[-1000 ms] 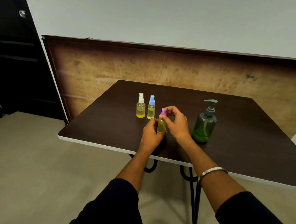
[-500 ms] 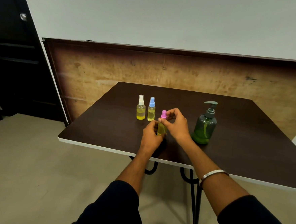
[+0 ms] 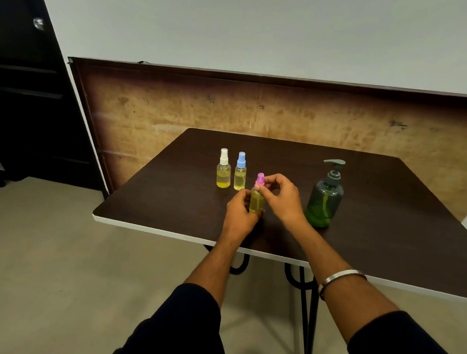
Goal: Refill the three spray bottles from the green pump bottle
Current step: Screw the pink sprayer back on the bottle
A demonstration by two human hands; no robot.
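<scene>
A small spray bottle with a pink cap [image 3: 257,199] stands on the dark table [image 3: 170,194], holding yellow liquid. My left hand [image 3: 241,213] grips its body from the left. My right hand [image 3: 280,196] pinches the pink cap [image 3: 260,178] at the top. Behind and to the left stand a white-capped spray bottle [image 3: 223,170] and a blue-capped spray bottle [image 3: 240,173], both with yellow liquid. The green pump bottle [image 3: 325,195] stands to the right of my right hand, partly filled.
The table's white front edge [image 3: 151,227] runs just below my wrists. A wooden board [image 3: 176,109] leans against the wall behind the table. A dark cabinet [image 3: 16,106] stands at the left.
Both hands stay on the pink-capped bottle; my right fingers have shifted slightly around its cap. The bottles on the table have not moved.
</scene>
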